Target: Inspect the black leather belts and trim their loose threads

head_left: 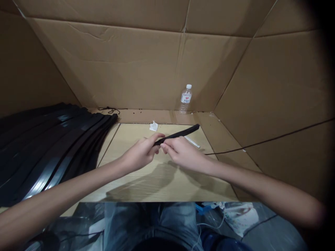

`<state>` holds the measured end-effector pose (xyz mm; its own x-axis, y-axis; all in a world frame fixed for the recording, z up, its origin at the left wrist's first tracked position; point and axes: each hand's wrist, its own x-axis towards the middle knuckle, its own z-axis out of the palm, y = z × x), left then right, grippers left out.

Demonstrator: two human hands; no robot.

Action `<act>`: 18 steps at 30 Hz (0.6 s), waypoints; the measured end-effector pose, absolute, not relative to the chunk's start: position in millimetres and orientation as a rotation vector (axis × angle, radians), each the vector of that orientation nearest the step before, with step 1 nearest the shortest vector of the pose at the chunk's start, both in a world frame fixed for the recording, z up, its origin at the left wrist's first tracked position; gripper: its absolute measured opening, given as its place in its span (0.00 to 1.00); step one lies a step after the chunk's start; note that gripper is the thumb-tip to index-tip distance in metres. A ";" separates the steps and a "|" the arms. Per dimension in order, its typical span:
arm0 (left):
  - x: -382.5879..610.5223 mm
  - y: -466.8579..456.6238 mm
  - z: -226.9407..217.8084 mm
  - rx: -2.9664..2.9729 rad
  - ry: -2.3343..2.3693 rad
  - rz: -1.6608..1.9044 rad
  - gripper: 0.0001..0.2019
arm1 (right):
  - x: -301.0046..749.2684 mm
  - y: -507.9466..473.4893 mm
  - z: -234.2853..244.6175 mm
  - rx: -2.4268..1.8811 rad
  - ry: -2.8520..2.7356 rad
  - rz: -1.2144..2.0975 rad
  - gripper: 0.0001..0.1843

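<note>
Over the middle of the tabletop [136, 177], my two hands meet around a dark strip [187, 131]. My left hand [141, 150] pinches its near end between thumb and fingers. My right hand [180, 151] is closed on it just beside, fingertips almost touching those of the left. From there the strip slants up to the right, its far end free above the table. Its exact kind does not show. Partly behind my right hand, a thin white stick-like piece [193, 142] lies on the table.
Glossy black strips [52, 146] lie side by side along the left. A crumpled white paper [153, 126] lies farther back. A clear bottle [186, 99] stands by the cardboard wall [131, 69], a black cord [108, 109] left of it. Another dark cord [261, 141] runs in from the right.
</note>
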<state>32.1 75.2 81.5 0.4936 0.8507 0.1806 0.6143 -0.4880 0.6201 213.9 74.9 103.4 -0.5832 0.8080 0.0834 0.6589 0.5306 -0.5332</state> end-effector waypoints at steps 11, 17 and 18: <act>18.4 57.3 118.9 1.542 0.697 0.747 0.26 | 234.8 84.7 75.0 -0.814 -2.331 1.124 0.27; 19.0 45.9 124.2 1.676 0.699 0.296 0.31 | 243.6 107.5 109.0 -0.640 -2.818 1.138 0.20; 20.3 46.0 123.0 1.716 0.728 0.252 0.33 | 242.2 109.0 115.2 -0.620 -2.887 1.056 0.20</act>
<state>20.3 46.0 123.0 0.7810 0.5885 -0.2090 0.3331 -0.1094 0.9365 242.2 109.0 115.2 -0.9219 0.3657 -0.1279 0.3620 0.6953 -0.6209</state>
